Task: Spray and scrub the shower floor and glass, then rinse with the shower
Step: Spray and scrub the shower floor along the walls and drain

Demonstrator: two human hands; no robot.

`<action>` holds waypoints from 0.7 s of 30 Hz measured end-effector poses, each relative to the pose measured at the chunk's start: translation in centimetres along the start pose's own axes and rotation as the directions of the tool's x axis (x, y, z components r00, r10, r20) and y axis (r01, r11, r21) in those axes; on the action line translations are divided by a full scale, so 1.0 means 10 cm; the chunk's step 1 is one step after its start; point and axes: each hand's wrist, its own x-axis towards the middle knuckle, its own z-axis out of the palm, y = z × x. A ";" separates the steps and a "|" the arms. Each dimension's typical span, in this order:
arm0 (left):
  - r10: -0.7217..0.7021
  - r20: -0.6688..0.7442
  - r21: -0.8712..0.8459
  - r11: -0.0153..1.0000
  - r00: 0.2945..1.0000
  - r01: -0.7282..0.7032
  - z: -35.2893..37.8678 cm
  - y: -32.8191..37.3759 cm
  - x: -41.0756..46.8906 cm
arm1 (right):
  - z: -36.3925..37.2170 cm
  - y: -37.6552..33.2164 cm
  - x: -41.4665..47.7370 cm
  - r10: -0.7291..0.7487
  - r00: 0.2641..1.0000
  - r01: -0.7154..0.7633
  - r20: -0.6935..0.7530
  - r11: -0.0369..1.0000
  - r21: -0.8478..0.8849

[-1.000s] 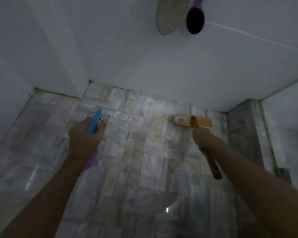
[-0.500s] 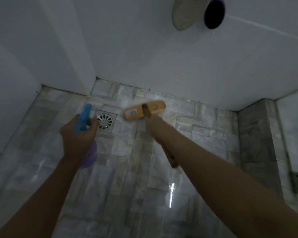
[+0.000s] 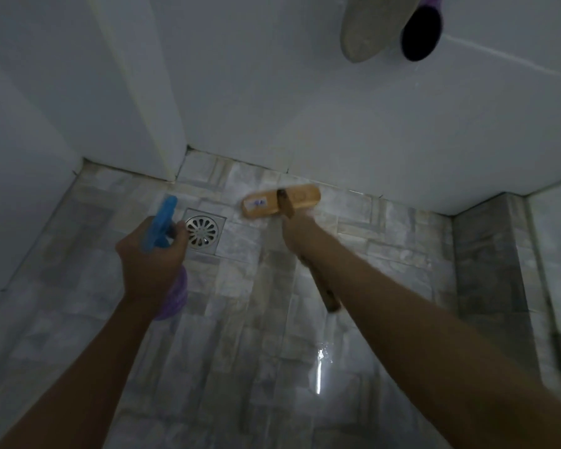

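**Scrubbing at the back edge of the shower floor**

Centre: a wooden scrub brush point(image 3: 280, 201), head flat on the tiled shower floor point(image 3: 240, 319), just beside the foot of the white wall point(image 3: 305, 108), a small label on its left half. Long wooden handle point(image 3: 324, 290) slanting back toward the camera, gripped near the head by the right hand point(image 3: 300, 233), fingers curled round it; free end of the handle visible below the forearm. Left of the brush head, set into the floor: a square metal drain point(image 3: 203, 231) with a round slotted grate. Over the drain's left edge, held off the floor: a spray bottle point(image 3: 164, 222), blue trigger head pointing forward, purple body below the wrist, clasped by the left hand point(image 3: 151, 254), fingers wrapped round its neck. Nearer the camera, a bright streak of glare point(image 3: 319, 367) on the wet tiles. At right, a raised tiled ledge point(image 3: 486, 270). At top, hanging against the wall, side by side: a grey oval pad point(image 3: 370, 24) and a purple-handled brush point(image 3: 421, 34).
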 end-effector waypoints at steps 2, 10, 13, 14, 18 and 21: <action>0.038 0.036 -0.001 0.999 0.999 -0.038 0.01 0.00 0.00 | 0.13 0.30 -0.38 0.000 0.999 0.003 0.047 0.997 -0.071; -0.009 0.049 -0.016 1.000 0.999 0.009 0.06 -0.02 0.01 | 0.12 0.01 -0.24 -0.020 0.990 0.037 0.142 0.992 -0.120; 0.011 0.041 0.011 1.000 0.999 -0.012 0.02 0.02 0.00 | 0.13 -0.48 0.20 0.006 0.995 -0.007 0.096 1.000 0.010; 0.012 0.018 0.014 1.000 1.000 -0.012 0.01 0.03 0.01 | 0.12 -0.55 0.22 -0.013 0.996 0.015 0.087 1.000 -0.024; 0.040 0.006 0.003 0.999 0.999 -0.040 0.00 0.00 -0.02 | 0.14 -0.16 -0.23 -0.094 0.990 0.107 0.104 0.986 -0.127; 0.025 -0.021 0.014 1.000 0.999 -0.024 -0.02 -0.02 -0.01 | 0.19 0.31 -0.70 -0.057 0.979 0.112 0.195 0.952 -0.284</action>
